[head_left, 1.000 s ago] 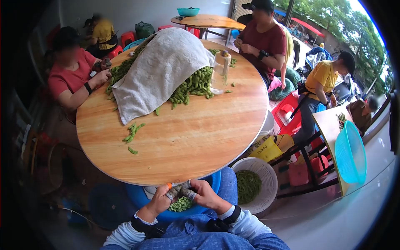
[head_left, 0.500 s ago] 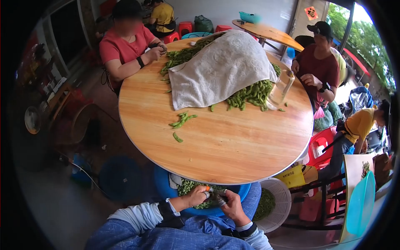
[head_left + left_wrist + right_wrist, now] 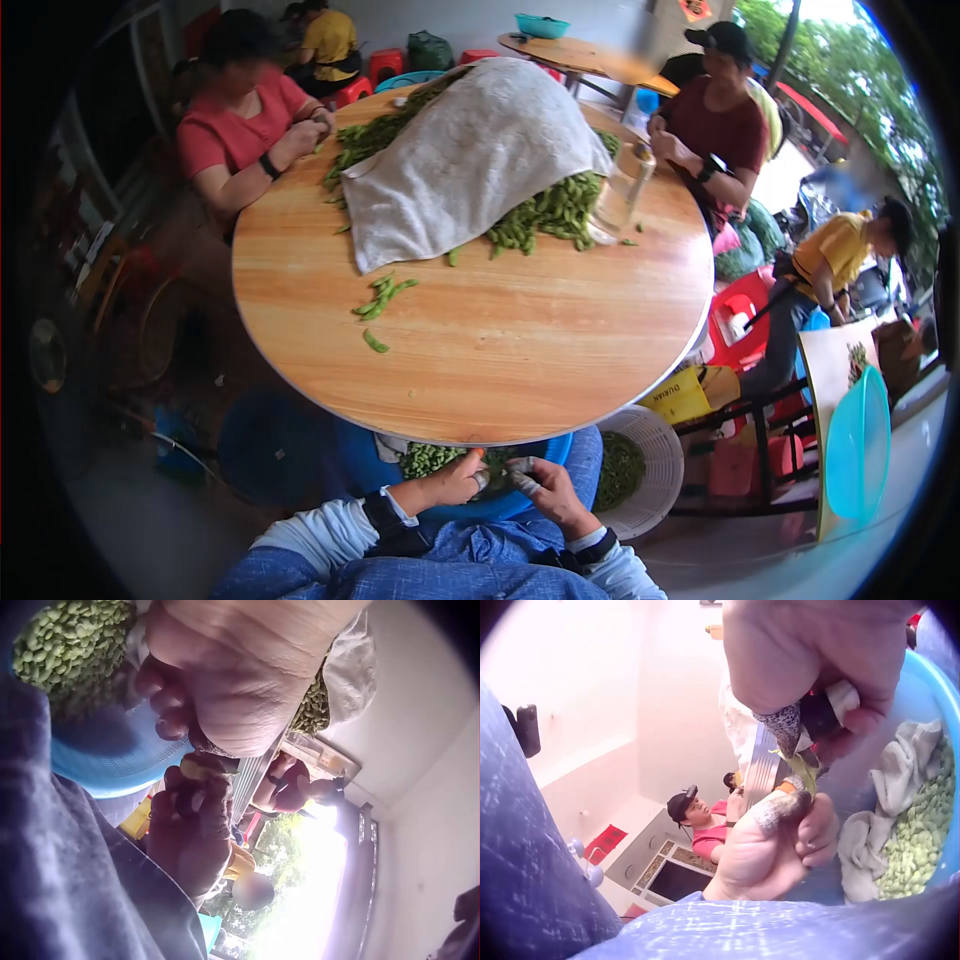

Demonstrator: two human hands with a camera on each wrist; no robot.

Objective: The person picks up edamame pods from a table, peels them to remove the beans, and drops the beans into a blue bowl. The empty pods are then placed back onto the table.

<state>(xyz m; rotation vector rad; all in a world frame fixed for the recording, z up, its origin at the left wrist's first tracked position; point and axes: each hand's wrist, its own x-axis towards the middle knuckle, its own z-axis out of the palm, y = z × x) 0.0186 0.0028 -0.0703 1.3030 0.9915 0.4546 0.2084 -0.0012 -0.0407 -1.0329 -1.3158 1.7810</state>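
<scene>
Over the blue tub (image 3: 362, 465), below the table edge, my left hand (image 3: 450, 484) and right hand (image 3: 556, 494) face each other. Both pinch a green pod (image 3: 807, 769) between wrapped fingertips in the right wrist view; the left has an orange band on one finger. From the left wrist, the pod (image 3: 196, 766) shows beside the curled fingers of the right hand (image 3: 191, 844), with the left hand (image 3: 240, 667) above. Pale green shelled beans (image 3: 916, 851) lie in the tub beside a grey-white cloth (image 3: 864, 855).
Pods (image 3: 560, 212) heap under a towel (image 3: 470, 150) on the round table (image 3: 480, 340), near a clear bottle (image 3: 622, 190) and several loose pods (image 3: 380, 298). A white basket (image 3: 662, 470) of pods stands at right. Two people in red sit across the table.
The head view swung right, then partly back left. My hands, closely together a second ago, now sit slightly apart at the fingertips in the head view.
</scene>
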